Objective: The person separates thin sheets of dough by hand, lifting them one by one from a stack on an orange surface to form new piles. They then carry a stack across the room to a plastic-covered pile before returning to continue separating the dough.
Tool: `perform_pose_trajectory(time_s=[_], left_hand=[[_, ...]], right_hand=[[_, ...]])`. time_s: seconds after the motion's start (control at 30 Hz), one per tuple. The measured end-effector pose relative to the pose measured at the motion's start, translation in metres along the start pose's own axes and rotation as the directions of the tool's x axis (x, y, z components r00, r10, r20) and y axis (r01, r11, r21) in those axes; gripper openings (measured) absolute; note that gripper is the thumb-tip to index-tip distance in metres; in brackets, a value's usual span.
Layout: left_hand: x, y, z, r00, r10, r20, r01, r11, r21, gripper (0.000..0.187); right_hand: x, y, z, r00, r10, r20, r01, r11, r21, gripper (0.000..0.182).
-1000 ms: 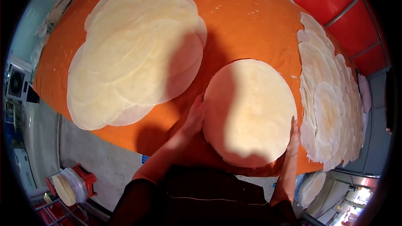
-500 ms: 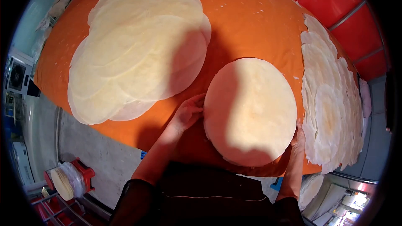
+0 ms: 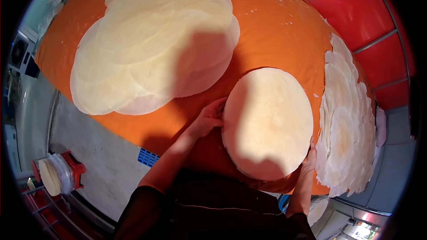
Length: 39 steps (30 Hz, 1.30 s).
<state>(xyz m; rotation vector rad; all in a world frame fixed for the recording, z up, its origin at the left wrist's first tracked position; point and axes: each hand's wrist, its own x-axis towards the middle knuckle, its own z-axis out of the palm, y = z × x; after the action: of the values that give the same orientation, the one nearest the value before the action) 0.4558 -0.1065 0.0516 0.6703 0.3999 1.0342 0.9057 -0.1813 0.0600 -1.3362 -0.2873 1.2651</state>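
A round stack of thin, pale flatbread sheets [image 3: 275, 120] lies on the orange cloth in front of me, part of it in shadow. My left hand [image 3: 211, 118] is at its left edge, fingers closed against the rim, with the fingertips partly hidden. At the lower right edge my right hand [image 3: 309, 158] grips the rim, its fingers partly under or behind the stack. To the upper left, a wide layer of overlapping flatbread sheets [image 3: 151, 49] is spread on the cloth. Another overlapping pile of sheets [image 3: 347, 124], rougher at the edges, covers the right side.
The orange cloth [image 3: 275, 31] covers the big work surface and carries white flakes. Red tiled wall [image 3: 351, 9] runs along the far right. On the floor at lower left, a red stool [image 3: 76, 169] holds wrapped round sheets [image 3: 50, 177]. A blue crate [image 3: 147, 156] shows below the cloth edge.
My view has shifted and turned slightly. Both hands stay on the edges of the round stack, which keeps about the same place between the two spread piles.
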Motion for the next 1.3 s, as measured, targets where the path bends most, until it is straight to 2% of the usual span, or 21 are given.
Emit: perform_pose_trajectory(time_s=[0.17, 0.37, 0.4, 0.47, 0.57, 0.67, 0.7, 0.73, 0.8, 0.83, 0.87, 0.9, 0.93, 1.0, 1.03, 1.07, 1.13, 1.17, 1.23, 1.27, 1.3], left_hand=[[-0.002, 0.006, 0.014, 0.993, 0.038, -0.113, -0.034, 0.999, 0.033, 0.069], [-0.003, 0.011, 0.035, 0.976, 0.052, -0.21, -0.005, 0.976, 0.218, 0.063], [-0.003, 0.009, 0.035, 0.964, 0.093, -0.247, 0.013, 0.918, 0.397, 0.059], [-0.003, 0.006, 0.036, 0.937, 0.194, -0.292, 0.073, 0.707, 0.704, 0.052], [-0.006, 0.015, 0.046, 0.887, 0.402, -0.227, 0.077, 0.357, 0.931, 0.044], [-0.01, 0.021, 0.047, 0.937, 0.088, -0.339, 0.191, 0.683, 0.705, 0.034], [-0.011, 0.02, 0.047, 0.943, 0.084, -0.322, 0.162, 0.731, 0.663, 0.036], [-0.012, 0.018, 0.046, 0.95, 0.078, -0.302, 0.134, 0.774, 0.619, 0.037], [-0.01, 0.018, 0.049, 0.955, 0.063, -0.291, 0.108, 0.838, 0.535, 0.039], [-0.009, 0.02, 0.053, 0.952, 0.049, -0.303, 0.113, 0.861, 0.495, 0.039], [-0.008, 0.02, 0.056, 0.949, 0.033, -0.313, 0.118, 0.884, 0.453, 0.039], [-0.006, 0.019, 0.056, 0.948, 0.032, -0.318, 0.118, 0.889, 0.443, 0.04], [-0.004, 0.016, 0.053, 0.947, 0.035, -0.321, 0.115, 0.893, 0.434, 0.04], [0.001, 0.015, 0.05, 0.94, 0.015, -0.341, 0.132, 0.905, 0.405, 0.04], [0.002, 0.016, 0.049, 0.934, -0.011, -0.358, 0.157, 0.91, 0.383, 0.04], [0.003, 0.015, 0.048, 0.926, -0.037, -0.376, 0.182, 0.915, 0.359, 0.04], [0.006, 0.005, 0.031, 0.935, -0.104, -0.34, 0.257, 0.858, 0.445, 0.037], [0.008, 0.0, 0.022, 0.936, -0.134, -0.325, 0.287, 0.825, 0.487, 0.036], [0.013, -0.002, 0.013, 0.895, -0.288, -0.341, 0.373, 0.903, 0.215, 0.036], [0.014, -0.002, 0.011, 0.867, -0.369, -0.336, 0.413, 0.908, 0.068, 0.038], [0.012, -0.001, 0.014, 0.873, -0.341, -0.349, 0.39, 0.917, 0.078, 0.044]], right_hand=[[-0.001, 0.001, 0.004, 1.0, 0.003, -0.003, -0.003, 1.0, 0.019, 0.045], [0.0, 0.004, 0.001, 0.999, -0.026, -0.023, 0.026, 0.999, 0.031, 0.044], [0.0, 0.004, 0.0, 0.999, -0.032, -0.025, 0.033, 0.999, 0.033, 0.043], [-0.001, 0.005, -0.002, 0.998, -0.046, -0.032, 0.047, 0.998, 0.036, 0.042], [-0.003, 0.005, 0.006, 0.986, -0.126, -0.106, 0.123, 0.992, -0.028, 0.041], [0.014, 0.003, -0.027, 0.947, -0.308, -0.095, 0.22, 0.833, -0.508, 0.047], [0.008, 0.0, -0.017, 0.849, -0.527, 0.029, 0.409, 0.623, -0.667, 0.051], [-0.006, -0.008, 0.01, 0.703, -0.685, 0.188, 0.542, 0.345, -0.766, 0.055], [-0.049, -0.023, 0.073, 0.632, -0.715, 0.297, 0.503, 0.087, -0.86, 0.065], [-0.078, -0.028, 0.109, 0.726, -0.654, 0.21, 0.388, 0.138, -0.911, 0.072], [-0.105, -0.026, 0.146, 0.81, -0.536, 0.236, 0.398, 0.208, -0.894, 0.069], [-0.125, -0.012, 0.171, 0.829, -0.47, 0.303, 0.499, 0.378, -0.78, 0.079], [-0.135, 0.005, 0.19, 0.775, -0.407, 0.484, 0.631, 0.463, -0.622, 0.09], [-0.16, 0.03, 0.225, 0.629, -0.272, 0.728, 0.776, 0.169, -0.607, 0.095], [-0.167, 0.048, 0.233, 0.587, -0.298, 0.752, 0.792, 0.023, -0.61, 0.09], [-0.176, 0.057, 0.244, 0.645, -0.307, 0.7, 0.686, -0.169, -0.707, 0.074], [-0.171, 0.077, 0.235, 0.592, -0.364, 0.719, 0.627, -0.352, -0.695, 0.054], [-0.172, 0.073, 0.235, 0.682, -0.321, 0.657, 0.587, -0.296, -0.754, 0.05], [-0.176, 0.05, 0.243, 0.833, -0.215, 0.51, 0.478, -0.188, -0.858, 0.044], [-0.173, 0.04, 0.241, 0.803, -0.262, 0.535, 0.468, -0.279, -0.838, 0.044], [-0.179, 0.034, 0.246, 0.709, -0.358, 0.607, 0.479, -0.388, -0.788, 0.044]])
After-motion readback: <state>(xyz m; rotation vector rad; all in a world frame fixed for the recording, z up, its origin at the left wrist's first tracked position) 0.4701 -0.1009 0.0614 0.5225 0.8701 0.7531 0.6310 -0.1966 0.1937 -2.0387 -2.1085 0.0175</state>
